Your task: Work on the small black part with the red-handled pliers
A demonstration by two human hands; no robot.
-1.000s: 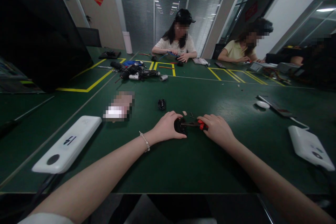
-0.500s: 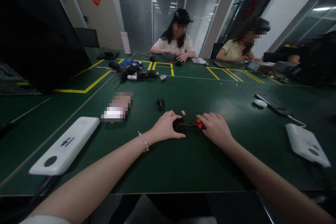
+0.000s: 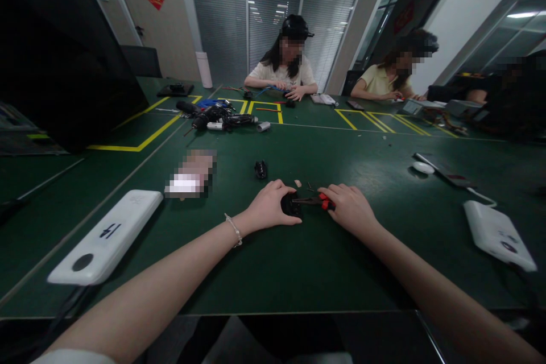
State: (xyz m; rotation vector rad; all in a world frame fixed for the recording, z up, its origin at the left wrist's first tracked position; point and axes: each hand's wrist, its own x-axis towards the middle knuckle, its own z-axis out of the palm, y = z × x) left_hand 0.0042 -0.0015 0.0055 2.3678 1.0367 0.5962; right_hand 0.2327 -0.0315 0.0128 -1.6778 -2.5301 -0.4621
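My left hand (image 3: 272, 205) grips a small black part (image 3: 290, 205) between thumb and fingers, down on the green table (image 3: 273, 273). What kind of part it is, I cannot make out. Red-handled needle-nose pliers (image 3: 309, 201) are in my right hand (image 3: 347, 205), their jaws pointing left into the black part. Whether the jaws pinch anything is too small to tell. Just beyond the hands lie a small pinkish scrap (image 3: 297, 183) and a few tiny screw-like pieces (image 3: 310, 186). Farther off sits another black piece (image 3: 260, 169).
Left of my arm lie a white power bank (image 3: 108, 236) and a blurred-out phone (image 3: 191, 173). A second white power bank (image 3: 499, 233) is at the right. A heap of cables and tools (image 3: 219, 115) lies farther back. Two people (image 3: 285, 65) work across the table.
Almost nothing differs. The pliers and my right hand have shifted very slightly, while the left hand keeps its hold on the black part.
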